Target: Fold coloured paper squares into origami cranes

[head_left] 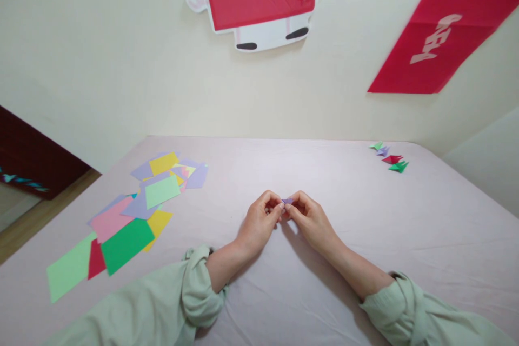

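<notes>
My left hand [259, 221] and my right hand [310, 219] meet at the middle of a pale pink cloth-covered table [365, 238]. Both pinch a small folded purple paper piece [287, 201] between their fingertips, just above the cloth. Most of the piece is hidden by my fingers. Pale green sleeves cover both forearms, pushed up at the wrists.
A loose spread of coloured paper sheets [130, 216], green, pink, yellow, purple and red, lies on the left of the table. Several small folded paper pieces [390, 158] sit at the far right corner. Red banners [441, 32] hang on the wall behind.
</notes>
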Tool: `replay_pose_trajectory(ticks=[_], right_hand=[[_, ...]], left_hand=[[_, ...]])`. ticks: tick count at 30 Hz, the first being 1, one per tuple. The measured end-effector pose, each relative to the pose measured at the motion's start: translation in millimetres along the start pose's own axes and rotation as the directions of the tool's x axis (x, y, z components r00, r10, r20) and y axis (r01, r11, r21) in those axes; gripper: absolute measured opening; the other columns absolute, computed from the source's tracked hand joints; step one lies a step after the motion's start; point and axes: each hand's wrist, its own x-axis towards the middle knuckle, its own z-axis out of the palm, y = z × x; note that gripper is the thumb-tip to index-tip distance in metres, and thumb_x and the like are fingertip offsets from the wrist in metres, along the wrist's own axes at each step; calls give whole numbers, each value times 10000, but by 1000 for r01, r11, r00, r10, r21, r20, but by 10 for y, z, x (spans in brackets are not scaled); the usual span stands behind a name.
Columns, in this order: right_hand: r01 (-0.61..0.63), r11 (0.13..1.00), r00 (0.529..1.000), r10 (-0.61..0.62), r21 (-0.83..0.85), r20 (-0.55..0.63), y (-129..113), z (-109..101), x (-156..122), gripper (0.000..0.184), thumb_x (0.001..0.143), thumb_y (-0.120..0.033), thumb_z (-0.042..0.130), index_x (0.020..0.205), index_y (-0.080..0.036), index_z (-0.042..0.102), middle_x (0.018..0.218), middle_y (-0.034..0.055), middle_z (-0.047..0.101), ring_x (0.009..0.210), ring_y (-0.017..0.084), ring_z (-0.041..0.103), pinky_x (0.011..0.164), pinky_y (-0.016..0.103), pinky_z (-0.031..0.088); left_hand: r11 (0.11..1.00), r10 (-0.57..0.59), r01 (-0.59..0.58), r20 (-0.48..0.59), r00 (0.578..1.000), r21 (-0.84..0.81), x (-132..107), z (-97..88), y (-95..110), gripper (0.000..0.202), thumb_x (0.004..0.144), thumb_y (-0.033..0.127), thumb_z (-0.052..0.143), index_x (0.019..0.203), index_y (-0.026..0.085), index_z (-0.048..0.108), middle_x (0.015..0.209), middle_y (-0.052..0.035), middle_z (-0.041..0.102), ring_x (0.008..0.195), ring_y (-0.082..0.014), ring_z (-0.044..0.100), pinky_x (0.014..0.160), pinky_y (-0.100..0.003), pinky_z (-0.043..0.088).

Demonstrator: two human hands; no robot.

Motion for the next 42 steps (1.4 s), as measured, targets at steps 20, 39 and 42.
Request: replay_pose_trajectory(ticks=[20,39,42], right_hand=[[16,991,1000,-15,-135,10,61,-41,-5,176,872,-343,567,771,-203,533,704,-11,578,670,150,547,639,274,425],[12,991,999,-8,-136,35,38,-57,-7,131,848,-302,574,773,-197,554,713,-17,583,674,147,544,638,270,415],[13,988,999,-8,-156,31,33,-58,-8,133,847,-305,580,771,-199,553,697,-22,572,651,143,528,620,268,400]], left_hand=[[978,79,-72,-28,996,197,68,-59,31,90,821,247,596,766,175,595,815,-18,605,773,-147,553,718,-259,436],[986,44,-50,43,998,162,94,-104,49,150,804,278,597,703,171,567,699,12,570,680,-126,516,644,-233,410],[983,59,-66,44,997,173,92,-104,54,117,791,270,605,728,175,578,724,8,586,695,-130,528,654,-234,420]])
